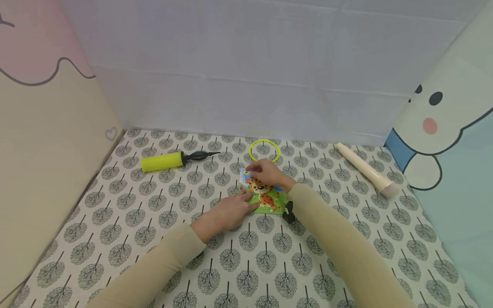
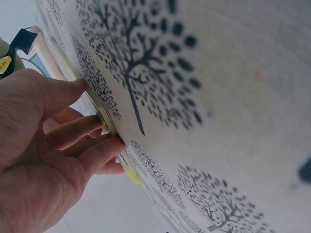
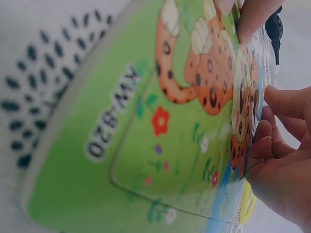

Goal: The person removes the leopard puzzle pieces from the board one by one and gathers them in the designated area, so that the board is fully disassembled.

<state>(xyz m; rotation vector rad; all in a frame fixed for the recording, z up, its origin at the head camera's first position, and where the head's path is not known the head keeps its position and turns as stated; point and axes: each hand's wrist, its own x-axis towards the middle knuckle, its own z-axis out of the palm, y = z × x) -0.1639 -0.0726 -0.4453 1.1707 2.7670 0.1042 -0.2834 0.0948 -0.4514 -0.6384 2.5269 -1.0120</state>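
A jigsaw board (image 1: pixel 278 201) with a spotted leopard cub on green grass lies flat on the patterned cloth. From the front left, my left hand (image 1: pixel 232 209) rests on it, fairly straight fingers on its surface and edge. In the left wrist view, the left thumb and fingertips (image 2: pixel 116 144) touch the board's thin edge. Across the upper part reaches my right hand (image 1: pixel 268 172), its thumb and curled fingers pinching a small puzzle piece (image 1: pixel 246 173) by the upper left corner. The right wrist view shows the bent right fingers (image 3: pixel 262 145) at the board's far side, hiding most of that piece.
A yellow-green hand pump (image 1: pixel 161 161) with a black nozzle lies at the back left. Behind the board is a yellow ring (image 1: pixel 251 147). A pale, long-handled brush-like object (image 1: pixel 363 167) lies at the back right. Fabric walls (image 1: pixel 246 72) enclose the cloth-covered table (image 1: pixel 154 214).
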